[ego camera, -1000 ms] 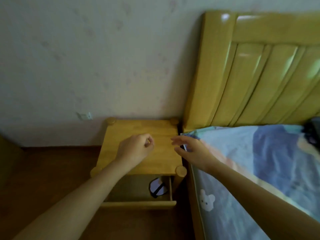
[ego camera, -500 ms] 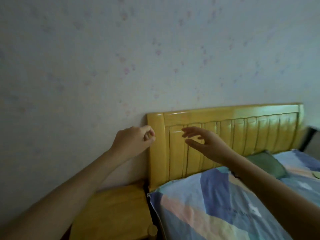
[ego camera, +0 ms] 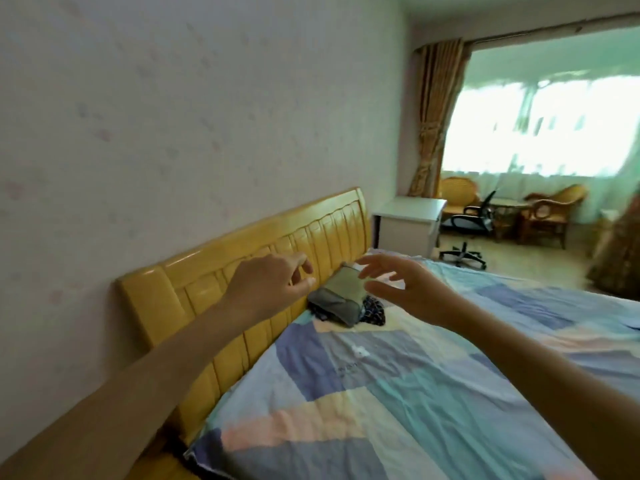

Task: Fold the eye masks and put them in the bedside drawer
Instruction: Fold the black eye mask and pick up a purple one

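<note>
A: What lies nearest you?

B: The pastel patchwork bedsheet (ego camera: 398, 393), with both your bare forearms stretched over it.

A: And your hands?

B: Your left hand (ego camera: 268, 285) is loosely curled, holding nothing; your right hand (ego camera: 405, 289) is spread, empty.

A: The masks?

B: A grey-green folded cloth pile (ego camera: 341, 299) on dark patterned fabric (ego camera: 374, 311), beside the glossy yellow wooden headboard (ego camera: 214, 271); I cannot tell which are masks.

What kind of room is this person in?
Most likely a bedroom in a home: a bed with a patchwork bedsheet stands against a yellow wooden headboard, and a curtain hangs beside a bright window.
</note>
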`<state>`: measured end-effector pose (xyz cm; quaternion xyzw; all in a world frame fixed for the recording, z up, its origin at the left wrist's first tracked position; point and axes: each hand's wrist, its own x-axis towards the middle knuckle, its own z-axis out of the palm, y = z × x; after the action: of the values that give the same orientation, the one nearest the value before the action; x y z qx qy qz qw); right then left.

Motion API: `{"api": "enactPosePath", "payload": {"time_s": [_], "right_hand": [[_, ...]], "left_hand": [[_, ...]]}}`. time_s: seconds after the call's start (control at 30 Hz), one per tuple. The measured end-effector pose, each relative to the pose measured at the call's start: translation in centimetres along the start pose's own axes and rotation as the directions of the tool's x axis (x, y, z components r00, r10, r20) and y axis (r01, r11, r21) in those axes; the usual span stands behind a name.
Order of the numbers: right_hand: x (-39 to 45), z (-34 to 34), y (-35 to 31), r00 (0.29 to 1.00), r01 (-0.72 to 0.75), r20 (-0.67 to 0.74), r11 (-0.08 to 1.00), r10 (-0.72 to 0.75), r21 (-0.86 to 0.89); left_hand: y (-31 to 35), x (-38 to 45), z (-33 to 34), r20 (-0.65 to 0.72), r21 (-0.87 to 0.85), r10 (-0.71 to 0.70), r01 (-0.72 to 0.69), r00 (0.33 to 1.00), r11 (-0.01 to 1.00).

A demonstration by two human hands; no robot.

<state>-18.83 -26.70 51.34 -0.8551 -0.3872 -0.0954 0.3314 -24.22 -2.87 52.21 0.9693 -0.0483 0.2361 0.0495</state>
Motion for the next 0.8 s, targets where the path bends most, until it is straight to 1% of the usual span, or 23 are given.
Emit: {"api": "enactPosePath", "payload": {"time_s": [0.17, 0.23, 0.43, 0.53, 0.63, 0.8], "right_hand": [[-8.5, -4.6, 1.6, 0.985, -0.165, -0.072, 0.983, 0.159, -0.086], [-12.5, -6.7, 2.1, 0.969, -0.235, -0.107, 0.966, 0.224, -0.105], [-25.2, -13.8, 3.7, 0.906, -0.398, -0.208, 0.909, 0.368, -0.126], [-32.0, -17.6, 4.8, 0.873, -0.461, -0.252, 0.877, 0.419, -0.137], [-39.9, -21.3, 5.9, 0.83, -0.524, -0.292, 0.843, 0.475, -0.119], [-51.8, -26.5, 7.4, 0.735, -0.643, -0.332, 0.763, 0.591, -0.068]], "left_hand": [[7.4, 1.1, 2.9, 0.048, -0.124, 0.174, -0.167, 0.984, 0.978], [11.5, 1.1, 3.6, 0.058, -0.185, 0.255, -0.241, 0.965, 0.953], [25.2, 1.1, 5.0, -0.012, -0.287, 0.465, -0.449, 0.885, 0.846], [33.0, 0.3, 5.9, -0.021, -0.349, 0.538, -0.51, 0.843, 0.786], [41.6, -1.4, 7.2, 0.0, -0.376, 0.604, -0.56, 0.797, 0.739], [54.5, -5.2, 10.0, 0.023, -0.44, 0.694, -0.616, 0.72, 0.654]]}}
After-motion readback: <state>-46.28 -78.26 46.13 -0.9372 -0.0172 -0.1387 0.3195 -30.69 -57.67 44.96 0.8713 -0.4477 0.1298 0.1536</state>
